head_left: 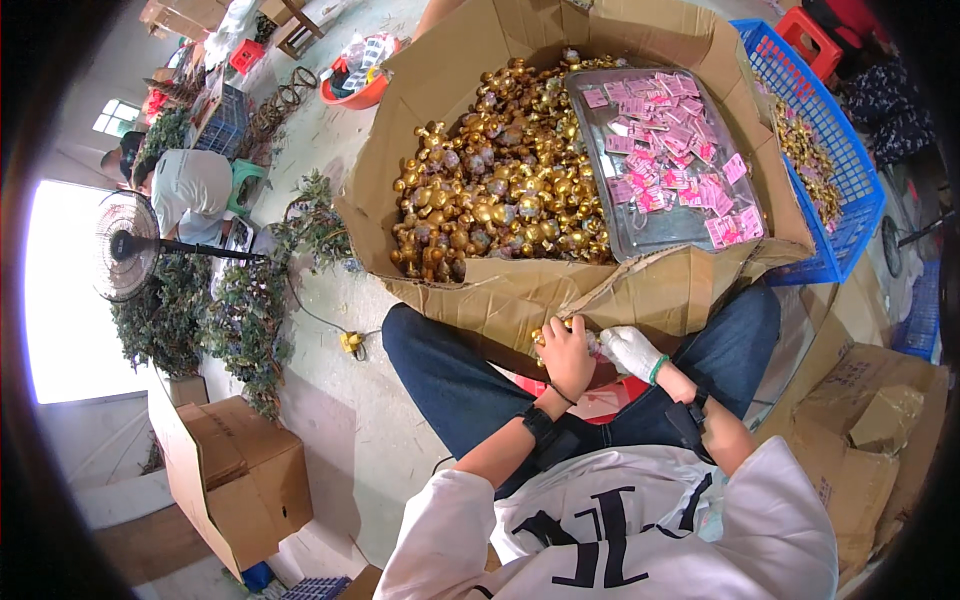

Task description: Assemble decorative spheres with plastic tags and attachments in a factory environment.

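Note:
Close to my lap, my left hand (567, 358) is bare and closed around a small shiny gold figurine (541, 337). My right hand (633, 355), in a white knit glove with a green cuff, is closed right beside it, its fingertips meeting a pale bit at the figurine; what they pinch is too small to make out. Just beyond both hands stands a large open cardboard box (520, 290) heaped with similar gold figurines (480, 190). A clear plastic tray (650, 238) rests on the heap at the right, bearing many pink printed cards (660, 130).
A blue plastic basket (860, 215) with small gold pieces stands right of the box. Cardboard boxes lie at lower left (245, 470) and lower right (850, 430). A fan (128, 245), artificial greenery (240, 320) and a yellow socket (351, 342) are leftward. Another person (190, 190) bends farther back.

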### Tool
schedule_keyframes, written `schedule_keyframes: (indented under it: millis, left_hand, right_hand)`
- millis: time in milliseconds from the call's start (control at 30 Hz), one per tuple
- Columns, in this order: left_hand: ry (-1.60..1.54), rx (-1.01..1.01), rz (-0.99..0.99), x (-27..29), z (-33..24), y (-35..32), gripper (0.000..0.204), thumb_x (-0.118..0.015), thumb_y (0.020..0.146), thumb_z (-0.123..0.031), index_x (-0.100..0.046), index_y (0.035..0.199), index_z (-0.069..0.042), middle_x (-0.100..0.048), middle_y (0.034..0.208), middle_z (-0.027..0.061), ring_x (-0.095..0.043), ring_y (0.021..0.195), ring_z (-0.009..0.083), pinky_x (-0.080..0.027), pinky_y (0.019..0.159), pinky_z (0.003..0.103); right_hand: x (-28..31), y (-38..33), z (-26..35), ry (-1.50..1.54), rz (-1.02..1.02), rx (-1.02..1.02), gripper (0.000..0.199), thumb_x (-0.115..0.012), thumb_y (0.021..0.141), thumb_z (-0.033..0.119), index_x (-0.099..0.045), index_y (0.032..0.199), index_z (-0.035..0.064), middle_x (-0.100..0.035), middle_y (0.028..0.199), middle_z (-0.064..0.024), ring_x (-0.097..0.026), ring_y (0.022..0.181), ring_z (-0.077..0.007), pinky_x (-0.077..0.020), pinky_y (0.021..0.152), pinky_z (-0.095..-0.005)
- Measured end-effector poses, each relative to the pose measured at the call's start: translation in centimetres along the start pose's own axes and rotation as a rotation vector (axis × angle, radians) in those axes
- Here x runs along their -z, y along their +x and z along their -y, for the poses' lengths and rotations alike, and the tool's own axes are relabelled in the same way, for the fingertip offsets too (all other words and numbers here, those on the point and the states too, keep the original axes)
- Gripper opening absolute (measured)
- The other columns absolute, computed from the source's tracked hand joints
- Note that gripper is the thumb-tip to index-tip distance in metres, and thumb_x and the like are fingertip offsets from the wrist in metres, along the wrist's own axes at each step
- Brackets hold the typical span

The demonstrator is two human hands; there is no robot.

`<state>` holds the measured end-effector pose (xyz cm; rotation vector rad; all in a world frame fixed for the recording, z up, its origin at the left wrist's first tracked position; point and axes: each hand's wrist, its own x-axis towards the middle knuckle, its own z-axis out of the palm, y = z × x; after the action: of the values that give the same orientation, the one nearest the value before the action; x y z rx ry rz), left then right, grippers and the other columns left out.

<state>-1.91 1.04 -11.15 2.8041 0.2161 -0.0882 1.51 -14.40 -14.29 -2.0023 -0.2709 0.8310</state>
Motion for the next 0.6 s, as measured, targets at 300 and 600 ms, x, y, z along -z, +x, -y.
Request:
schedule_keyframes:
  millis: [300, 600]
  left_hand:
    - [-0.063, -0.033, -0.032, -0.3, 0.7, 0.0, 0.053, -0.073, 0.057, -0.006, -0.056, 0.106, -0.011, -0.051, 0.103, 0.0172, -0.053, 0.1, 0.0378, -0.046, 0.072, 0.05]
    - [-0.063, -0.027, -0.035, -0.2, 0.5, 0.0, 0.052, -0.073, 0.055, -0.008, -0.058, 0.105, -0.011, -0.052, 0.103, 0.0175, -0.053, 0.1, 0.038, -0.044, 0.078, 0.05]
  right_hand:
    - [0.3, -0.9, 1.7, -0.182, -0.179, 0.152, 0.026, -0.053, 0.096, 0.03, -0.058, 0.091, 0.0057, -0.064, 0.085, -0.0236, -0.061, 0.083, -0.0465, -0.0466, 0.07, -0.0551]
    - [0.1, -1.1, 2.1, -0.261, -0.117, 0.085, 0.021, -0.05, 0.097, 0.028, -0.05, 0.103, 0.0083, -0.064, 0.082, -0.0267, -0.061, 0.08, -0.0481, -0.0456, 0.066, -0.0585]
